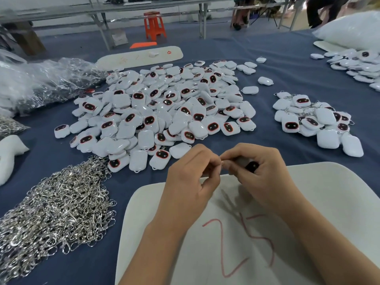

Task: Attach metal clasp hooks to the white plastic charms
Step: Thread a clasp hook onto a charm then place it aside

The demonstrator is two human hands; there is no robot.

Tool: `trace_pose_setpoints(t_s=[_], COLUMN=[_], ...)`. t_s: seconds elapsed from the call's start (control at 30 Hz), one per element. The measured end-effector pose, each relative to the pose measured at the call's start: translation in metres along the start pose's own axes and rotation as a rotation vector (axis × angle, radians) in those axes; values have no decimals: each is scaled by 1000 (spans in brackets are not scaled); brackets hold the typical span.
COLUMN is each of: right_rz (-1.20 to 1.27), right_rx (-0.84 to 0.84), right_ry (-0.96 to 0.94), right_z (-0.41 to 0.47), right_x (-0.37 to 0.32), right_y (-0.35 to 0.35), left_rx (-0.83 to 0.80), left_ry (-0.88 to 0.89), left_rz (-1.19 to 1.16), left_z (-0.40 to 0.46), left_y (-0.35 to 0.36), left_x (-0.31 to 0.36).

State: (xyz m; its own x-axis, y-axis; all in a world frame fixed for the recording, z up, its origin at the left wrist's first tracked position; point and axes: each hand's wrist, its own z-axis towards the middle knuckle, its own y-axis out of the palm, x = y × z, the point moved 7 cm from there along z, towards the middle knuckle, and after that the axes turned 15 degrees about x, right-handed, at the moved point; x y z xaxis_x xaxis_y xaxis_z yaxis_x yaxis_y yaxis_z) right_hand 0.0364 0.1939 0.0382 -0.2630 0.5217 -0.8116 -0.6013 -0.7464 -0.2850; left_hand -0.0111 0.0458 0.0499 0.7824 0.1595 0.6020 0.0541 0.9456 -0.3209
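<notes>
My left hand (192,177) and my right hand (259,173) meet above the near edge of the table. A small metal ring of a clasp hook (222,162) shows pinched between the left fingertips. The right hand grips a white plastic charm (251,166), of which mostly the dark face shows between the fingers. A big heap of loose white charms (164,112) lies just beyond the hands. A pile of silver clasp hooks (55,210) lies at the near left. A smaller pile of charms with hooks on them (314,120) sits to the right.
A white board (246,233) with red writing lies under my forearms on the blue cloth. Clear bags of hooks (41,85) sit at the far left. Another white board (139,56) lies beyond the heap, more charms (357,66) at the far right, an orange stool (154,25) behind.
</notes>
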Motion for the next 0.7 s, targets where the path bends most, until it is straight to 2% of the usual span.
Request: trace_pose_setpoints(t_s=[0.1, 0.2, 0.3, 0.57, 0.7], right_rz=[28, -21, -109, -360, -350], right_rx=[-3, 84, 125, 12, 3], right_ry=[15, -125, -264, -504, -503], right_z=[0, -1, -4, -6, -7], right_x=[-1, -13, -22, -29, -29], right_y=[0, -4, -5, 2, 3], left_rx=[17, 61, 39, -72, -12], left_ry=[10, 5, -10, 1, -12], left_rz=[0, -5, 18, 87, 84], left_z=[-1, -1, -1, -6, -6], left_y=[0, -3, -3, 3, 2], left_x=[2, 4, 3, -4, -5])
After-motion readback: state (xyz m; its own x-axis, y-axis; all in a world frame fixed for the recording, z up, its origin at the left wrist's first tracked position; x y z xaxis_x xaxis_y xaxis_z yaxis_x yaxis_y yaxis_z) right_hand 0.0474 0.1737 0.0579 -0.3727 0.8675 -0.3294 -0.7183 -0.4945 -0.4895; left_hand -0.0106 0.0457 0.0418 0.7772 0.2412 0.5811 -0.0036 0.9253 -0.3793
